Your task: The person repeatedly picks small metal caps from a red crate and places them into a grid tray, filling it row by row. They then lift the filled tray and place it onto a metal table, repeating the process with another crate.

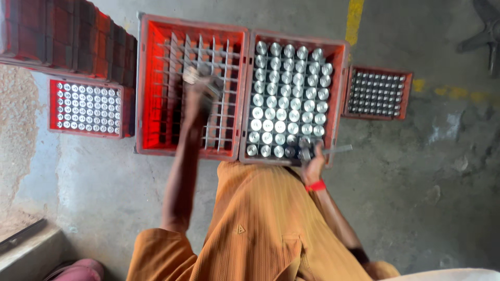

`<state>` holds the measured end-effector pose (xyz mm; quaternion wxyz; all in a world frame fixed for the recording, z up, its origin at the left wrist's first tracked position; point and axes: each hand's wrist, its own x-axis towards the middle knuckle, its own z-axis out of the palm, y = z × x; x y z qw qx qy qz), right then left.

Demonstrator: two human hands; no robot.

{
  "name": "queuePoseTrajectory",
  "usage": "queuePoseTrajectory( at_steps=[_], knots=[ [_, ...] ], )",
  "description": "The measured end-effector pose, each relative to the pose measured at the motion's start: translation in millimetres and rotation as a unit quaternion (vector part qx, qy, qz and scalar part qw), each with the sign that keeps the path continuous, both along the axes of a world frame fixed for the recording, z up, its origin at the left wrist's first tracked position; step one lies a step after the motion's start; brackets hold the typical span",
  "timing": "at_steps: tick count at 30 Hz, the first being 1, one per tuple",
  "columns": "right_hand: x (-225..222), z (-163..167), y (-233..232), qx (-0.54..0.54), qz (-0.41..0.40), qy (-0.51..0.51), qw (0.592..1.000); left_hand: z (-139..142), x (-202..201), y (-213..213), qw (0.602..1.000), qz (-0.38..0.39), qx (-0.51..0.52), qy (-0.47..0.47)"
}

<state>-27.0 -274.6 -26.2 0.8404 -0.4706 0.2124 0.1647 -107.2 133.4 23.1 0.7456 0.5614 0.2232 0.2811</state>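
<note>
My left hand [200,88] over empty red crate [156,83], closed on blurred metal cylinder [191,74]. My right hand [311,165] at near edge of full crate [341,57], gripping flat metal tool [336,150]. Risk: cylinder catches divider grid [219,125], slips, falls.

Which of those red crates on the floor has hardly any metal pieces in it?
The big crate under the left hand: its grid is almost bare; the others are packed.

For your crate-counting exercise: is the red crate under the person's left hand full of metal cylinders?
No: the left crate under the left hand shows bare divider cells, while the right crate holds the cylinders.
</note>
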Motion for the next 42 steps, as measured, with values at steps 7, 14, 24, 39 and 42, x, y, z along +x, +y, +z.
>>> queuePoseTrajectory(
  at_steps=[7, 14, 24, 39, 42],
  knots=[
    [18, 46, 60, 0.076, 0.105, -0.041, 0.991, 9, -4, -196, 0.917, -0.184, 0.221, 0.276],
    [10, 90, 64, 0.034, 0.208, -0.159, 0.964, 27, 9, -230, 0.877, -0.274, 0.244, 0.312],
    [60, 37, 6, 0.040, 0.070, -0.091, 0.993, -23, 43, -228, 0.844, -0.298, 0.404, 0.190],
    [50, 35, -92, -0.055, -0.134, -0.097, 0.985, 14, 266, -163, 0.700, -0.117, 0.701, 0.077],
    [42, 32, -96, -0.054, -0.146, -0.072, 0.985, 4, 252, -160, 0.735, -0.104, 0.668, 0.043]
  ],
)
